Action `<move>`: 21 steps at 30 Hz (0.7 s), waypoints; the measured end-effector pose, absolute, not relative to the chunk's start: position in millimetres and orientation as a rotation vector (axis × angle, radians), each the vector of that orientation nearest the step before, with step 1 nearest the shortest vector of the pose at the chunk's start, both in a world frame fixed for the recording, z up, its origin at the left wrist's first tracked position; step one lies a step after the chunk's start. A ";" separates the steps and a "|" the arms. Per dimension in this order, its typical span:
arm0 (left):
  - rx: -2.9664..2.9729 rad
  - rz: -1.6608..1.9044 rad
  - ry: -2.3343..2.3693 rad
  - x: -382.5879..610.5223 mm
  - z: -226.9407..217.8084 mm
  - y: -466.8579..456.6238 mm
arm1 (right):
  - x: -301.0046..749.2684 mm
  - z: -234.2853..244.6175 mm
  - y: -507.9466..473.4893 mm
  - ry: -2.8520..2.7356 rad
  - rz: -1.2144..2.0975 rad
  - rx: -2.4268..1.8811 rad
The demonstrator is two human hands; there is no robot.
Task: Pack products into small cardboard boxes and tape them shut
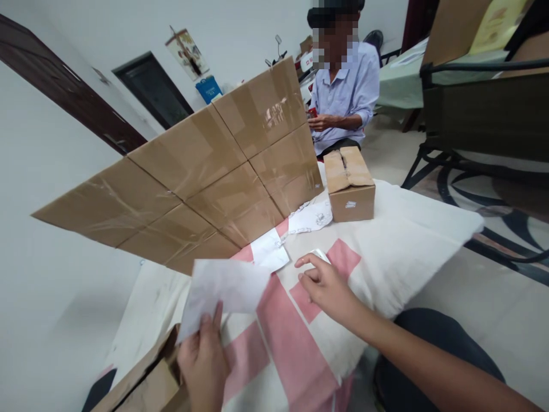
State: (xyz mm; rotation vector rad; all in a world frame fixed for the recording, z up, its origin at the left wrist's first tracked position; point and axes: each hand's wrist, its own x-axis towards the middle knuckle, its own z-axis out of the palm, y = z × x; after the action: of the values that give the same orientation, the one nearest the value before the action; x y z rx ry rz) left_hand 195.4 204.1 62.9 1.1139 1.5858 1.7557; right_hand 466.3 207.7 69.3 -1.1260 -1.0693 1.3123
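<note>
My left hand point(203, 357) grips a sheet of white paper point(227, 286) by its lower edge, holding it up over the near side of the table. To the right, my right hand point(328, 289) hovers above the cloth with thumb and index finger apart and nothing visible between them. Partly hidden behind its fingers is a small white object point(321, 255) that I cannot make out. Past the raised sheet lie two papers with line drawings, a nearer one point(272, 252) and a farther one point(311, 218), at the foot of a cardboard panel point(223, 200).
A taped cardboard box point(351, 197) stands on the pink and white tablecloth point(403, 234). Behind the panel a person point(343, 97) holds a small red item. An open carton point(150, 389) is at lower left, a dark stool point(433, 355) at lower right.
</note>
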 end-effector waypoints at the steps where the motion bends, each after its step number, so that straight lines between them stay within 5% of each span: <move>1: 1.207 1.767 1.576 199.6 62.2 214.2 | 465.5 69.5 207.4 -1.073 1.322 -1.119; 8: 1.953 1.022 1.159 221.2 29.2 253.7 | 468.8 66.0 203.2 -1.090 1.333 -1.071; 15: 2.041 1.035 1.730 230.0 10.9 267.7 | 475.7 75.5 198.7 -1.098 1.340 -1.054; 21: 2.229 0.337 1.906 268.1 6.9 318.9 | 469.2 73.0 201.2 -1.153 1.324 -1.038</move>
State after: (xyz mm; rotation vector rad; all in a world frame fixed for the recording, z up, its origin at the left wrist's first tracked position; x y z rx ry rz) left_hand 268.1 318.9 6.9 2.2289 1.9055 0.3371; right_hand 469.2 201.2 73.0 -1.0378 -1.1529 1.3238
